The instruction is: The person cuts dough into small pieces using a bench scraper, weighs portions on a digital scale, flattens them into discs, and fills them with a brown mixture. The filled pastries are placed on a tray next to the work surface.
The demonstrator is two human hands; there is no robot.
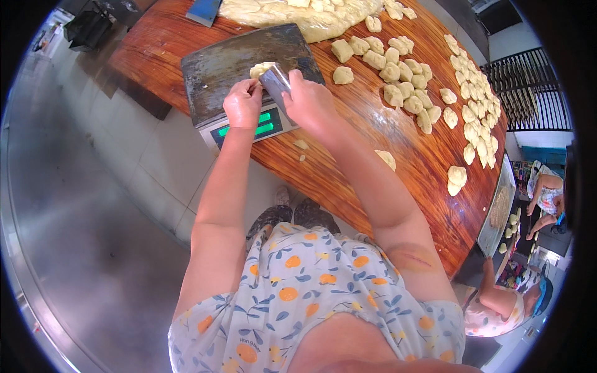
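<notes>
A digital scale with a dark, worn metal platform [224, 70] stands on the wooden table, its green display partly covered by my left wrist. Over the platform, a small piece of dough [261, 69] sits between my hands. The fingers of my left hand [243, 101] are pinched together at its lower edge; what lies between the fingertips is mostly hidden. My right hand [308, 99] grips a metal dough scraper [276, 80], its end against the dough piece. Beyond the scale, a large slab of dough [298, 21] lies partly under clear plastic film.
Many dough pieces [391, 70] cluster right of the scale on the wooden table [354, 121], with more [475, 102] along the far right edge. A blue scraper [204, 11] lies behind the scale. Two other people [499, 303] are at a dark work surface at right. A metal surface [116, 261] is at left.
</notes>
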